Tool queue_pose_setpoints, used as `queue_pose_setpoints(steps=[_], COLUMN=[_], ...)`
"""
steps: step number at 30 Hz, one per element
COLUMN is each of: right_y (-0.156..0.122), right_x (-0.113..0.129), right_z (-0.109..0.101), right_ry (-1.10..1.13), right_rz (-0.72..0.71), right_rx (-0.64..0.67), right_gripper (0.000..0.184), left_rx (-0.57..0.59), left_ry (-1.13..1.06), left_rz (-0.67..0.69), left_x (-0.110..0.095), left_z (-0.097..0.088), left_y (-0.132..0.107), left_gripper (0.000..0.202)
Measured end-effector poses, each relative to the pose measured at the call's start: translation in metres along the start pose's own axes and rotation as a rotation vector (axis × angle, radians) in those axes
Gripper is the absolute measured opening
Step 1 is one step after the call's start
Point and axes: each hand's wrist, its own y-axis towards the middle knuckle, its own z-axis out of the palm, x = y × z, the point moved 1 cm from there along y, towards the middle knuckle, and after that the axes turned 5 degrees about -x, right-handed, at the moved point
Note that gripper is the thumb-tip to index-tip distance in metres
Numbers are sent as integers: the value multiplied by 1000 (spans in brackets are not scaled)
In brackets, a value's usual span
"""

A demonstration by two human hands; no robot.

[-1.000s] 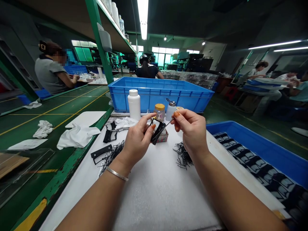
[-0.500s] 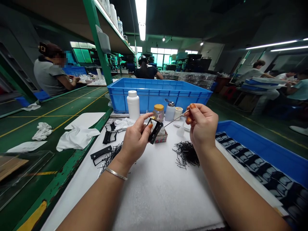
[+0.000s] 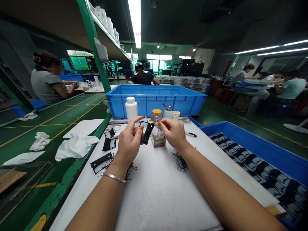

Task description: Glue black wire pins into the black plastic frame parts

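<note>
My left hand (image 3: 128,142) is closed on a small black plastic frame (image 3: 147,132), held tilted above the white table, thumb on its near side. My right hand (image 3: 173,134) pinches a thin metal rod (image 3: 158,131); little of it shows below the fingertips, over a small patterned box (image 3: 159,143). What the rod touches inside the box is hidden. A pile of thin black strips (image 3: 181,161) lies under my right wrist. More black strips (image 3: 130,171) and several black frames (image 3: 109,144) lie beside my left hand.
Behind the box stand a white bottle (image 3: 131,110), a yellow-lidded jar (image 3: 156,113) and a metal-topped bottle (image 3: 167,112). A large blue crate (image 3: 154,104) closes off the back. Another blue crate (image 3: 243,134) with rows of dark parts is at right. A black pen (image 3: 191,134) lies nearby.
My right hand has moved left and down, bringing the rod to the small box. The black frame has shifted slightly left with my left hand. The pen has come into view.
</note>
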Motion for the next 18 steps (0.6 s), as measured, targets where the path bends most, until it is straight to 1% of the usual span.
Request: queue_pose_setpoints(steps=[2, 4, 5, 7, 9, 11, 14, 16, 18], right_y=[-1, -2, -3, -3, -4, -5, -6, -6, -7], right_x=[-1, -1, -1, 1, 4, 8, 13, 16, 19], right_z=[4, 5, 5, 1, -4, -9, -12, -12, -12], right_ry=[-49, -64, -54, -3, 91, 231, 447, 535, 576], right_rz=[-1, 25, 39, 63, 100, 177, 299, 336, 343], right_rx=[83, 137, 146, 121, 70, 51, 107, 169, 210], right_gripper=[15, 13, 13, 13, 16, 21, 29, 33, 32], left_rx=[1, 1, 3, 6, 11, 26, 70, 99, 119], left_ry=[-14, -25, -33, -56, -78, -92, -100, -103, -111], left_rz=[-2, -4, -7, -19, -33, -48, -64, -65, -63], left_x=[-1, -1, -1, -1, -1, -2, -4, -5, -6], left_z=[0, 0, 0, 1, 2, 4, 7, 9, 10], left_y=[0, 0, 0, 0, -1, -1, -2, -3, -4], left_gripper=[39, 38, 38, 38, 39, 39, 39, 39, 38])
